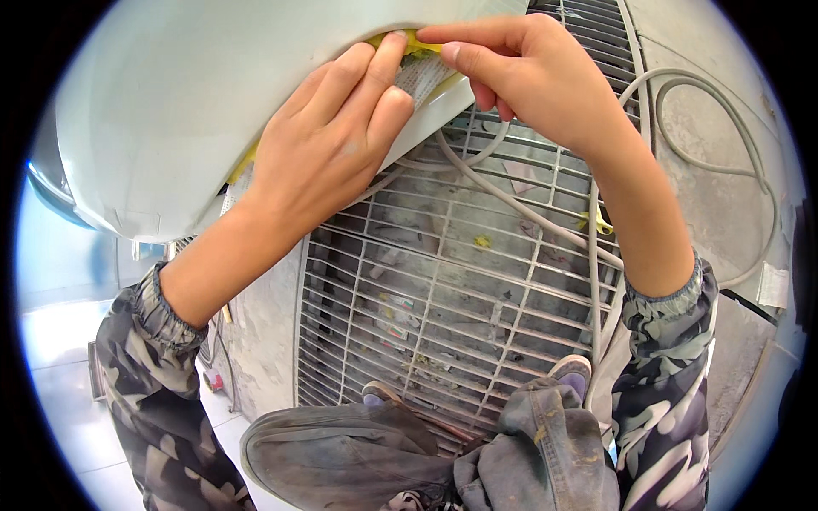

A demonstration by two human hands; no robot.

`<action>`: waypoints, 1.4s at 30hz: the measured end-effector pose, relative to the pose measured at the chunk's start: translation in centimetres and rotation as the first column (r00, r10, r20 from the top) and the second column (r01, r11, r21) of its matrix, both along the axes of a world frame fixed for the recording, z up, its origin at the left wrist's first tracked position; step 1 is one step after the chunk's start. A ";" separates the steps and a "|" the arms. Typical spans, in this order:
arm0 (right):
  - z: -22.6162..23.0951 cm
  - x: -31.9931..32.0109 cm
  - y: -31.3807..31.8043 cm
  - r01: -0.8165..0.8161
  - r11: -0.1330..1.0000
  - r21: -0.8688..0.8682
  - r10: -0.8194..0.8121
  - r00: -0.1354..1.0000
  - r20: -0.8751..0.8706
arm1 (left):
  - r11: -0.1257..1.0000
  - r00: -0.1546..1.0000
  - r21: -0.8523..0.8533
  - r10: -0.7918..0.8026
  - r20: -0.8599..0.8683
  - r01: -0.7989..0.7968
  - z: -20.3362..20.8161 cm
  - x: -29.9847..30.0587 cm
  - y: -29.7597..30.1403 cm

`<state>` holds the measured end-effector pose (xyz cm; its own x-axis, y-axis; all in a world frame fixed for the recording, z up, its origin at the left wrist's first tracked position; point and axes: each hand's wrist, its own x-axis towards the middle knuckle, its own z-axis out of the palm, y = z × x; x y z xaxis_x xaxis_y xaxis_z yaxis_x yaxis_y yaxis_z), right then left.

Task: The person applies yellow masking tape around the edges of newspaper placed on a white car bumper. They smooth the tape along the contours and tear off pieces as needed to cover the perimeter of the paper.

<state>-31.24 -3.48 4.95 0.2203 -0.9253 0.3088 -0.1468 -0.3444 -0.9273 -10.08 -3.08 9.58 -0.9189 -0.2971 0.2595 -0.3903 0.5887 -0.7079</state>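
Observation:
A pale, glossy car body panel (187,111) fills the upper left, with a curved arch along its lower edge. Yellow masking tape (421,43) follows that edge, and printed paper (429,78) hangs beneath it. My left hand (319,140) lies across the arch, its fingers stretched out and their tips pressing near the tape. At the tape's right end, my right hand (545,81) pinches it between thumb and forefinger, the other fingers curled under. Part of the tape and paper is hidden behind my left hand.
Beneath me is a metal floor grate (439,264) with yellow scraps (483,242) and litter below its bars. A grey hose (545,223) crosses the grate and loops over the concrete floor (699,200) at right. My shoes (573,371) rest near the grate's front.

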 end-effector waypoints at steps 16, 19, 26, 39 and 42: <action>1.4 1.4 1.9 0.305 0.931 -0.201 -0.320 0.946 -0.045 | 0.995 0.990 0.095 0.003 0.142 -0.017 2.0 -0.3 0.1; 0.5 0.9 0.8 0.279 0.947 -0.159 -0.291 0.955 -0.059 | 0.992 0.986 0.118 0.018 0.163 -0.037 2.1 -0.2 0.3; 0.8 1.3 0.7 0.303 0.942 -0.146 -0.317 0.945 -0.083 | 0.997 0.982 0.069 0.017 0.190 -0.030 2.3 -0.1 0.1; 2.0 0.9 -0.4 0.174 0.982 0.077 -0.157 0.969 -0.190 | 0.996 0.973 -0.048 0.084 0.216 -0.075 1.4 -0.4 0.2; 3.3 0.3 -0.8 0.063 0.914 0.401 -0.024 0.995 -0.100 | 0.996 0.971 -0.050 0.078 0.228 -0.068 1.4 -0.8 -0.1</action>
<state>-30.95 -4.26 8.21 0.1864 -0.9761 -0.1115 -0.2432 0.0641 -0.9679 -10.85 -3.14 10.95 -0.9316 -0.3589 0.0576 -0.2551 0.5327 -0.8069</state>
